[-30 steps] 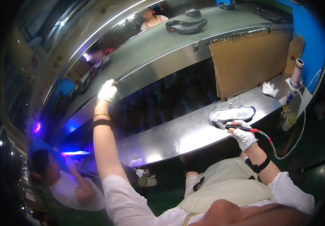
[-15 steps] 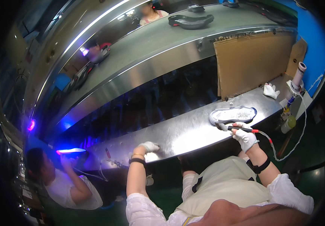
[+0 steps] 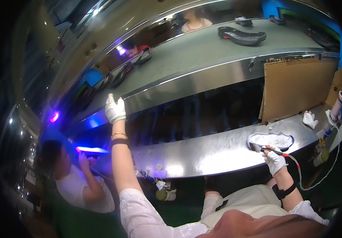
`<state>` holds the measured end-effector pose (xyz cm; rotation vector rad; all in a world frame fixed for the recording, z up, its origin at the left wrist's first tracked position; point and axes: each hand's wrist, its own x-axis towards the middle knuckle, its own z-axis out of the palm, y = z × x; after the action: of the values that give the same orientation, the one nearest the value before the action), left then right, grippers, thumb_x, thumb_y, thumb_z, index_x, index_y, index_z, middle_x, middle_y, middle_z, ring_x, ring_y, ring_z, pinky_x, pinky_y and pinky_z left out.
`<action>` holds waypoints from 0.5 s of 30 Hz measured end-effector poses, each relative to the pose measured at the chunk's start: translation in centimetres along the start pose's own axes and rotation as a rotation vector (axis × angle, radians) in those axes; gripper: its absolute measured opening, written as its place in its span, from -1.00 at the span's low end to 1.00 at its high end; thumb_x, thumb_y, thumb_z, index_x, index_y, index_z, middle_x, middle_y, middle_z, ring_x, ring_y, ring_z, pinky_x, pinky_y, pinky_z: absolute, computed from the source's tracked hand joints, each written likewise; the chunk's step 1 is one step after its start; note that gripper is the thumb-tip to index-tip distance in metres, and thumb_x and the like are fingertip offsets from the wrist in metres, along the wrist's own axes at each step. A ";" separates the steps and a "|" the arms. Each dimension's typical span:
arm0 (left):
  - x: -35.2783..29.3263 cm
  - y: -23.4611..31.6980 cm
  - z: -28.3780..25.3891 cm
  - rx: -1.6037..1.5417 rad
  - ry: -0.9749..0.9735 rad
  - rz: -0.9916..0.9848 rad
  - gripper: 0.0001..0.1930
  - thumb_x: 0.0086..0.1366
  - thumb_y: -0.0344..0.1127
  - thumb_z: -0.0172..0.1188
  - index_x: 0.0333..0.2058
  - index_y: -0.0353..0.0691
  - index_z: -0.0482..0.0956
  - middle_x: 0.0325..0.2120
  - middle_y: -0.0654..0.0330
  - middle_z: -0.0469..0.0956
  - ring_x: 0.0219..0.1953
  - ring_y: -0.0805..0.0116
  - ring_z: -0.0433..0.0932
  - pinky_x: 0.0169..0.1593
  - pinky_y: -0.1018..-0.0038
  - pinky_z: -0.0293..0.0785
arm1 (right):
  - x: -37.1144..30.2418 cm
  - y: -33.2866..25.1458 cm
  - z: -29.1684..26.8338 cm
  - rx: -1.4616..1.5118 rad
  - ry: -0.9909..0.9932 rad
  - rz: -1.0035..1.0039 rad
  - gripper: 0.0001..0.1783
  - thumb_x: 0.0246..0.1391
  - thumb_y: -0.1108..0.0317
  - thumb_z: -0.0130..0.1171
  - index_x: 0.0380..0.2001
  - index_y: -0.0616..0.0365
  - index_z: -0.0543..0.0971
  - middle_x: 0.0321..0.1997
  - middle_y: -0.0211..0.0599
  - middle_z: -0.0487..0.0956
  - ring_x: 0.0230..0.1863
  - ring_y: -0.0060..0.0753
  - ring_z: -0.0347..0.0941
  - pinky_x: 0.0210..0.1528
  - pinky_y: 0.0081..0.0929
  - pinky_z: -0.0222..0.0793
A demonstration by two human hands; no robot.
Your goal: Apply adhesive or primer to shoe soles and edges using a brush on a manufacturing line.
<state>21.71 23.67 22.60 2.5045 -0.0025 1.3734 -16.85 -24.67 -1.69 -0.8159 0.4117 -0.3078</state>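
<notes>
My right hand (image 3: pixel 275 162), in a white glove with bare fingertips, grips a black-and-red brush (image 3: pixel 273 151) with a pale hose trailing from its end. The brush head is hard to make out against the rim of a shoe sole (image 3: pixel 272 140). That sole lies on the metal bench, its inside white and its edge dark and grey. My left hand (image 3: pixel 116 109), gloved in white too, is stretched far forward to the edge of the green conveyor belt (image 3: pixel 187 53). Its fingers are apart and nothing is in them. Dark soles (image 3: pixel 142 56) lie on the belt beyond it.
A larger dark sole (image 3: pixel 241 36) rides farther right on the belt. Cardboard (image 3: pixel 300 89) stands at the bench's back right, near a loose white glove (image 3: pixel 310 119) and a pink-white cylinder (image 3: pixel 339 102). At left a co-worker (image 3: pixel 81 178) sits by a glowing purple lamp (image 3: pixel 92 150).
My left hand has lifted off the bench and reached forward and left to the belt. The view has shifted left. My right hand still holds the brush at the sole.
</notes>
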 end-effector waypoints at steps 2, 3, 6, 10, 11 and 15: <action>2.3 1.2 1.4 0.111 0.031 0.086 -0.36 0.12 -0.03 0.25 0.11 -0.29 0.41 0.06 -0.12 0.47 0.11 -0.01 0.45 0.20 0.27 0.32 | 0.2 0.0 0.6 0.002 -0.009 -0.005 -0.66 0.01 0.55 0.19 -0.09 0.19 0.48 -0.23 -0.31 0.56 -0.28 -0.46 0.53 -0.21 -0.62 0.45; 3.2 1.8 2.2 0.151 -0.020 0.064 -0.30 0.12 0.06 0.22 0.14 -0.28 0.39 0.11 -0.08 0.43 0.14 0.01 0.41 0.21 0.28 0.30 | 0.4 0.0 0.7 -0.020 0.031 -0.005 -0.66 0.01 0.56 0.19 -0.09 0.20 0.48 -0.23 -0.30 0.56 -0.28 -0.45 0.52 -0.20 -0.61 0.45; 5.3 2.5 4.6 0.321 -0.339 -0.156 -0.20 0.09 0.16 0.12 0.27 -0.07 0.23 0.32 0.20 0.18 0.29 0.18 0.23 0.24 0.17 0.24 | 1.0 0.2 0.8 0.007 0.025 -0.009 -0.66 0.00 0.57 0.21 -0.10 0.22 0.49 -0.24 -0.30 0.56 -0.29 -0.44 0.53 -0.19 -0.58 0.47; 8.5 0.3 6.7 0.552 -0.376 -0.165 -0.20 0.10 0.03 0.15 0.32 0.02 0.13 0.32 0.25 0.14 0.32 0.17 0.18 0.24 0.14 0.24 | 2.2 0.8 0.4 -0.062 0.140 0.004 -0.65 0.00 0.57 0.20 -0.09 0.21 0.48 -0.24 -0.29 0.57 -0.27 -0.41 0.56 -0.20 -0.56 0.49; 9.3 -0.6 7.3 0.603 -0.365 -0.104 -0.21 0.12 -0.01 0.13 0.33 0.02 0.12 0.34 0.26 0.12 0.34 0.15 0.14 0.27 0.13 0.20 | 2.5 1.1 0.4 -0.072 0.159 0.010 -0.65 0.00 0.56 0.20 -0.09 0.20 0.48 -0.25 -0.29 0.57 -0.27 -0.40 0.56 -0.20 -0.56 0.49; 11.9 -3.6 9.5 0.642 -0.397 0.054 -0.29 0.19 -0.08 -0.01 0.35 0.10 0.09 0.38 0.31 0.05 0.40 0.17 0.03 0.32 0.02 0.09 | 3.5 1.9 0.8 -0.086 0.177 0.045 -0.64 0.00 0.53 0.20 -0.07 0.20 0.47 -0.22 -0.26 0.57 -0.21 -0.36 0.55 -0.13 -0.50 0.48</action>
<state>36.53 26.33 26.72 3.2911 0.3420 0.9707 -13.18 -24.36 -3.42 -0.8656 0.6115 -0.3229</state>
